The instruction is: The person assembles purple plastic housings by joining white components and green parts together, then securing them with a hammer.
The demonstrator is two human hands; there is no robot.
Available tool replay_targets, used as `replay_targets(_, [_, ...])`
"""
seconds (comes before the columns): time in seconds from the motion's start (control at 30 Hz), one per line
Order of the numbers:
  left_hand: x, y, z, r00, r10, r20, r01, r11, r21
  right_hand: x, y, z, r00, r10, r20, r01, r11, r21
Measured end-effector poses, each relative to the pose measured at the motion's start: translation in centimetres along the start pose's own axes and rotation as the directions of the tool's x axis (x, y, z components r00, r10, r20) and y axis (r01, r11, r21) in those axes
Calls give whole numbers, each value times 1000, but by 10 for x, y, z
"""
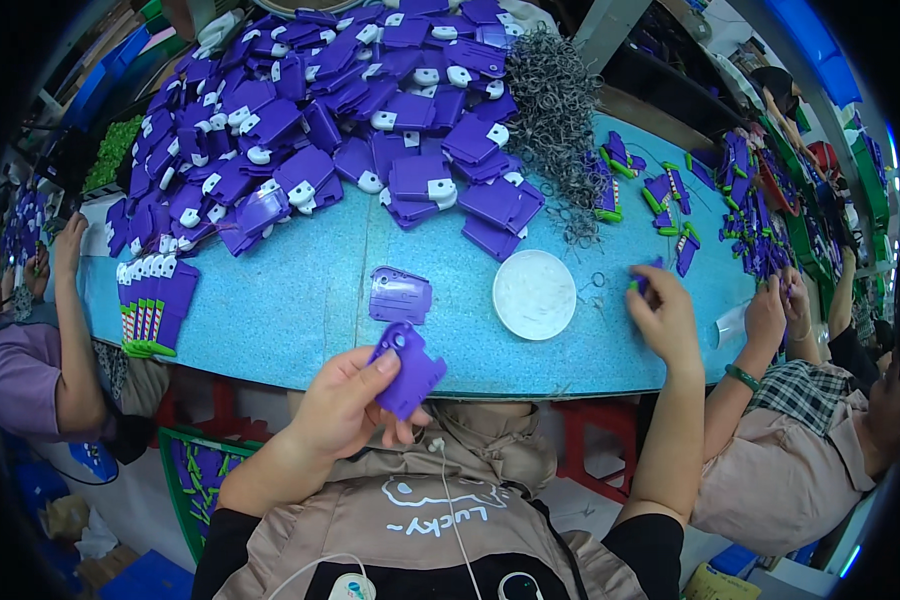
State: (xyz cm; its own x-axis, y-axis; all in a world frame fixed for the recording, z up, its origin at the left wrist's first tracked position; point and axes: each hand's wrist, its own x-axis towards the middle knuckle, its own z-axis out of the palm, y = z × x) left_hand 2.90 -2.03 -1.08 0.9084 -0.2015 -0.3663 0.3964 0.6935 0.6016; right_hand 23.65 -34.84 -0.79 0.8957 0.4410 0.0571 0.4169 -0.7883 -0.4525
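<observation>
Clearly, the left hand (345, 400) is clamped on a purple plastic shell (407, 370), long axis toward 11 o'clock; the right hand (662, 315) pinches a small green-purple piece (638, 282) at 2 o'clock, well apart.

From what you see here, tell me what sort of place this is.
Most likely a small-parts assembly workshop. A big heap of identical purple plastic parts covers the blue table, a pile of metal springs lies beside it, and a co-worker's hand works alongside.
</observation>
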Motion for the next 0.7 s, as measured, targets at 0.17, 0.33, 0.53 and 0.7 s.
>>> replay_targets(0.17, [2,-4,-2,996,-72,55,75,995,-58,-57,-70,28,895,74,-440,219,786,578])
replay_targets(0.33, [9,-12,24,946,306,105,-321,928,189,-69,-164,75,768,-625,-141,608,640,471])
replay_targets(0.53, [-16,20,3,953,-195,234,201,980,-3,-59,-181,91,984,-171,-44,118,454,883])
replay_targets(0.7, [-33,26,2,738,-393,548,434,899,60,-31,-202,84,698,-716,-19,500,468,729])
